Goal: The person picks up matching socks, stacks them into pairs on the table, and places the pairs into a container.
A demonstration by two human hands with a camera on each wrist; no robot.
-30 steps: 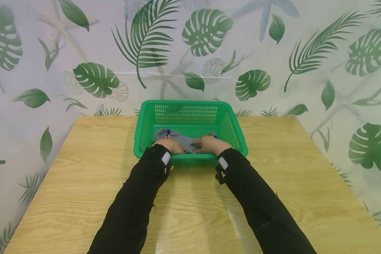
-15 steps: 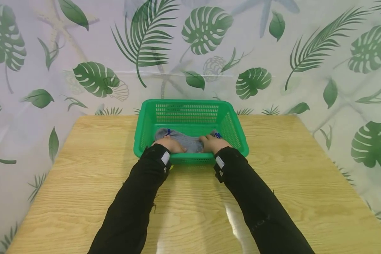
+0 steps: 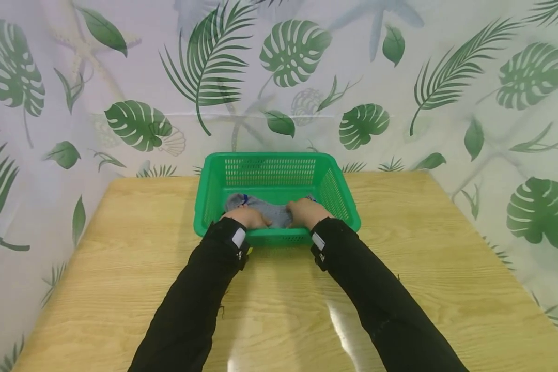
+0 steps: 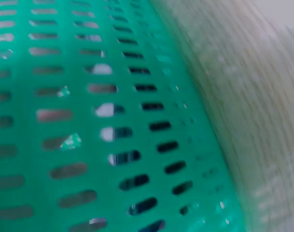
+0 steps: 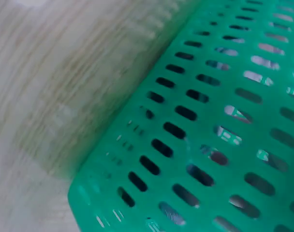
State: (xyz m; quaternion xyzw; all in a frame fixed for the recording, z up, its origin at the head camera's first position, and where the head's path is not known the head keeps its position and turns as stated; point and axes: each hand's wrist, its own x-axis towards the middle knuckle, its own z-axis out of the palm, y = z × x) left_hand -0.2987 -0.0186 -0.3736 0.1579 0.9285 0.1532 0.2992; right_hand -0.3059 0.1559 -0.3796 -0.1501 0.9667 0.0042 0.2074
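Here both hands, left hand and right hand, grasp the grey sock inside the green basket at twelve o'clock, likely needing a lift clear of its rim.

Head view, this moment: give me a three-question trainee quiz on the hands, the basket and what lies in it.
1. True or false: both hands are inside the green basket.
2. What do the left hand and right hand rest on?
A. a grey sock
B. a red towel
C. a glass jar
3. Fill in: the basket stands on a ______ table, near its far edge.

Key
1. True: both hands reach over the near rim.
2. A. Whether the fingers curl round it is hidden.
3. Wooden.
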